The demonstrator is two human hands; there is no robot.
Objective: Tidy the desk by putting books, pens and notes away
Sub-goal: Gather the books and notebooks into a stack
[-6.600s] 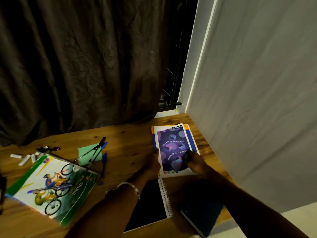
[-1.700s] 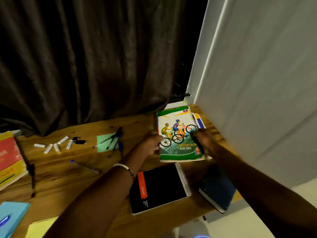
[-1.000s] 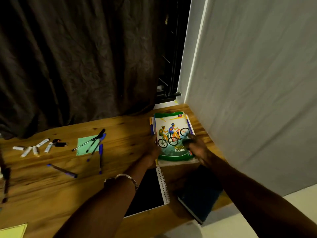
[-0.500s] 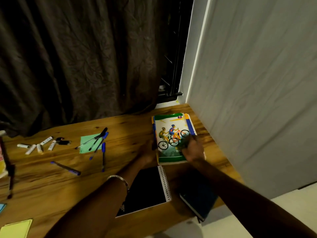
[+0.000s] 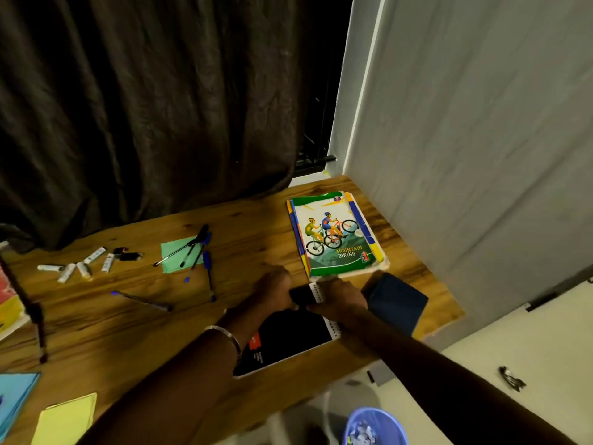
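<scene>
A stack of books topped by the Mountain Biking book point(image 5: 333, 236) lies in the desk's far right corner, with no hand on it. Just in front of it lies a black spiral notebook point(image 5: 288, 338) with a red label. My left hand point(image 5: 272, 290) grips the notebook's far left corner. My right hand point(image 5: 340, 297) holds the far end of its spiral edge, which looks slightly raised. A dark blue notebook point(image 5: 394, 300) lies to the right of my right hand, near the desk edge.
Pens point(image 5: 205, 252) lie over a green note point(image 5: 179, 256), with one loose pen point(image 5: 141, 301) and several small white markers point(image 5: 80, 268) further left. Yellow notes point(image 5: 67, 419), a light blue book point(image 5: 16, 399) and a red and yellow book point(image 5: 9, 303) sit at the left. A blue bin point(image 5: 375, 425) stands below the desk.
Both hands let go of the Mountain Biking book, left on the corner stack, and drew back to the black spiral notebook, taking hold of its far edge.
</scene>
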